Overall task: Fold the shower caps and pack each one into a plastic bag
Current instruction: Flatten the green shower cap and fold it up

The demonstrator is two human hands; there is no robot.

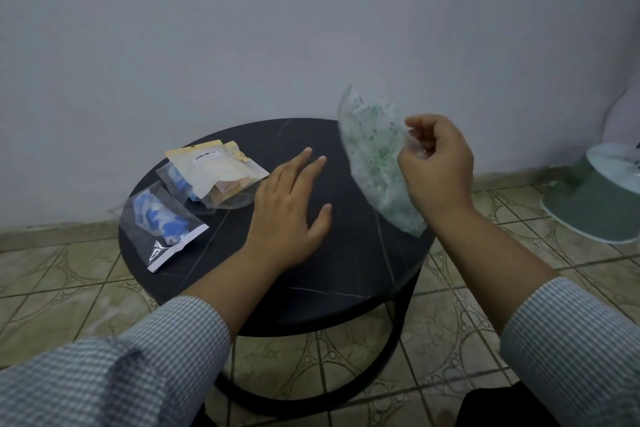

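My right hand (437,166) pinches a clear shower cap with a green print (372,152) and holds it up over the right side of the round black table (311,274); the cap is blurred. With fingers spread and nothing in it, my left hand (289,208) hovers flat over the table's middle. At the table's left lies a clear plastic bag with a blue cap inside (162,222). Behind it a second bag with blue contents (176,180) lies partly under a yellowish packet with a barcode label (214,168), which covers a bag with orange contents (230,192).
A grey wall stands right behind the table. The floor (69,281) is patterned tile. A pale green plastic stool or basin (595,198) sits on the floor at the right edge. Something dark (502,406) shows at the bottom right.
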